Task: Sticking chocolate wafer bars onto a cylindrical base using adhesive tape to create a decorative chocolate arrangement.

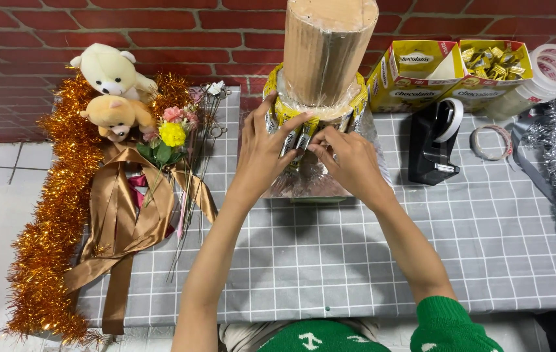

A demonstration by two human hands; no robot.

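Nearest the camera were the green knitted sleeves (447,326), pushed up; both bare forearms ran away from the body over the grey checked tablecloth (330,261) and angled in toward each other, meeting near the middle of the table; the left hand (261,153) lay palm down, fingers spread fairly wide, fingertips pressed against the yellow and silver wrapped bars (294,127) standing in a ring; the right hand (349,160) sat just beside it, fingers curled narrow, pinching one bar near its lower end, thumb and index touching it.

The bars stood upright, long axis vertical, side by side around the base of a tall cardboard cylinder (327,45); the cylinder also stood on end, rising toward the camera, on a silvery foil base (304,182).

Right of that was a black tape dispenser (434,140); a loose tape ring (491,142) just past it; far right, two yellow open boxes (447,72), one holding gold wrapped sweets.

Left side: brown satin ribbon (121,221), orange tinsel (56,215), small artificial flowers (172,130), and at the far edge two plush bears (114,91) against the brick wall (63,32).
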